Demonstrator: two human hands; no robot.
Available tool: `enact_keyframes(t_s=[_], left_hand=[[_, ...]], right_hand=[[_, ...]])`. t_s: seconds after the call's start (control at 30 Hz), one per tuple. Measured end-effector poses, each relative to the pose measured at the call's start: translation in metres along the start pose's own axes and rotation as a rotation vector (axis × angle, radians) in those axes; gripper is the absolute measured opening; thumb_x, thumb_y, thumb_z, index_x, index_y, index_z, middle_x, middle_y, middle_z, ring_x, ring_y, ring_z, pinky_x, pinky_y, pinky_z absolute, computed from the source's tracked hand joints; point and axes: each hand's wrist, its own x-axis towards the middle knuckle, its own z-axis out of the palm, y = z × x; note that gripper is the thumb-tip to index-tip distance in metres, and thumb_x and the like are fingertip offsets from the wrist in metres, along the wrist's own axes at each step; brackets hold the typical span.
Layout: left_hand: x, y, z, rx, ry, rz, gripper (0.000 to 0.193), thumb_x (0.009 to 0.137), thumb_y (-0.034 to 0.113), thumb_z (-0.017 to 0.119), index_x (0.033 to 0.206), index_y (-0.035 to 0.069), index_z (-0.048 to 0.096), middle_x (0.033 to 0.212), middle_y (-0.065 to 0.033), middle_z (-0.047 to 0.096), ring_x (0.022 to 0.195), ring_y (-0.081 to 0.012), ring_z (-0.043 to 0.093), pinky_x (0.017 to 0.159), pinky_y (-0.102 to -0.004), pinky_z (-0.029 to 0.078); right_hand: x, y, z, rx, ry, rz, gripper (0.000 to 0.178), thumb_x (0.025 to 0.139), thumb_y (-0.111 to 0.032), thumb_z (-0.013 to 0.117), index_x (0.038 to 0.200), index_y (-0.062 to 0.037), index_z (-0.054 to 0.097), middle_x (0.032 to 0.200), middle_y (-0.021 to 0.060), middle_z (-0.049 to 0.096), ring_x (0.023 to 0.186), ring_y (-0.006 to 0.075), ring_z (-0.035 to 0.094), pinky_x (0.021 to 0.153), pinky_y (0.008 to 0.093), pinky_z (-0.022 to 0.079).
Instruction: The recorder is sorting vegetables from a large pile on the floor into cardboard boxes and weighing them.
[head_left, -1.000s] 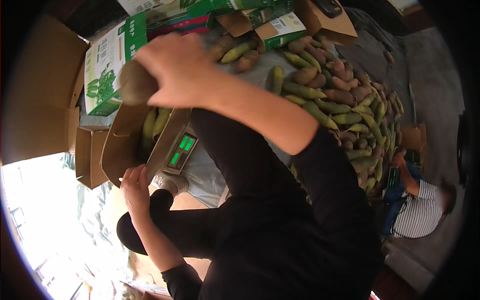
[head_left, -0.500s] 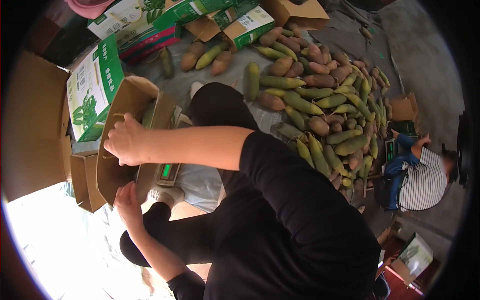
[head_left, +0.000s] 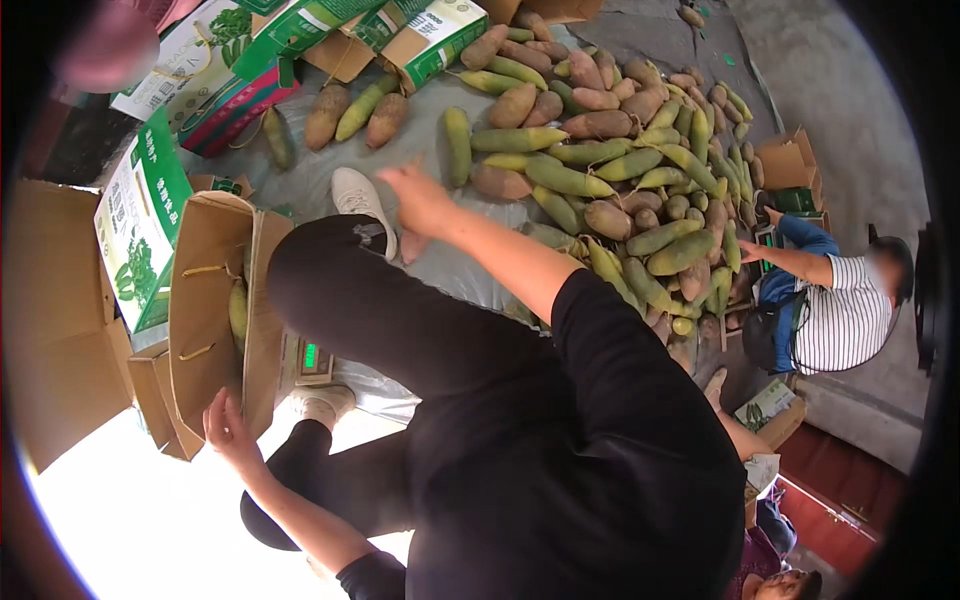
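Note:
An open-topped cardboard box (head_left: 208, 300) with rope handles stands to the left, beside my knees. A green radish (head_left: 238, 314) shows inside it; the rest of the inside is hidden. At the box's lower rim is my left hand (head_left: 232, 436), its fingers loosely apart and nothing seen in them. My right hand (head_left: 420, 204) is over the floor sheet between the box and a large pile of green and brownish radishes (head_left: 600, 185). It is a little blurred, with fingers stretched, thumb apart and no object in it.
A scale (head_left: 314, 360) with a lit green display is beside the box. Green-and-white cartons (head_left: 145, 220) stand behind it, and more lie at the back. Several loose radishes (head_left: 328, 115) lie near them. A co-worker (head_left: 840, 310) in a striped shirt works at the right; another person (head_left: 775, 575) is lower right.
My right hand has left the box and moved right toward the pile. My left hand has shifted slightly down along the box rim. The view has shifted, and the radish in the box shows more clearly.

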Motion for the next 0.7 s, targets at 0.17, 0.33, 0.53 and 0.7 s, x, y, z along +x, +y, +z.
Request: enact_keyframes(t_s=[0.17,0.33,0.53,0.7], left_hand=[[0.005,-0.012,0.002,-0.072,0.072,0.094,0.019,0.087,0.007,0.056,0.102,0.002,0.065,0.087,-0.0066,0.061,0.078,-0.0153,0.056,0.067,-0.0282,0.044],[0.010,0.000,-0.027,-0.104,0.077,-0.062,0.020,0.090,0.010,0.054,0.106,0.002,0.064,0.094,-0.0058,0.062,0.085,-0.0144,0.057,0.073,-0.0277,0.046],[0.013,0.011,-0.066,-0.290,0.088,-0.257,0.026,0.092,0.012,0.051,0.112,-0.003,0.059,0.104,-0.0104,0.062,0.098,-0.0165,0.057,0.087,-0.0279,0.045],[0.019,-0.021,-0.071,-0.250,0.074,-0.327,0.026,0.092,0.011,0.050,0.112,-0.004,0.058,0.104,-0.0109,0.062,0.100,-0.0167,0.057,0.088,-0.0284,0.044]], right_hand=[[-0.098,0.103,0.046,-0.199,-0.691,0.308,0.032,0.072,-0.008,0.062,0.104,-0.0068,0.058,0.102,0.0167,0.061,0.099,0.0354,0.056,0.083,0.0419,0.045],[-0.145,0.124,0.052,-0.241,-0.820,0.227,0.021,0.077,-0.009,0.051,0.094,-0.0026,0.061,0.092,0.0202,0.063,0.088,0.0370,0.060,0.076,0.0441,0.047],[-0.103,0.106,0.047,-0.173,-0.755,0.370,0.030,0.073,-0.014,0.063,0.103,-0.0090,0.061,0.103,0.0151,0.062,0.099,0.0332,0.057,0.084,0.0425,0.044],[-0.040,0.098,0.025,-0.041,-0.457,-0.002,0.019,0.077,-0.010,0.057,0.094,-0.0051,0.061,0.093,0.0146,0.064,0.090,0.0317,0.061,0.078,0.0405,0.048]])
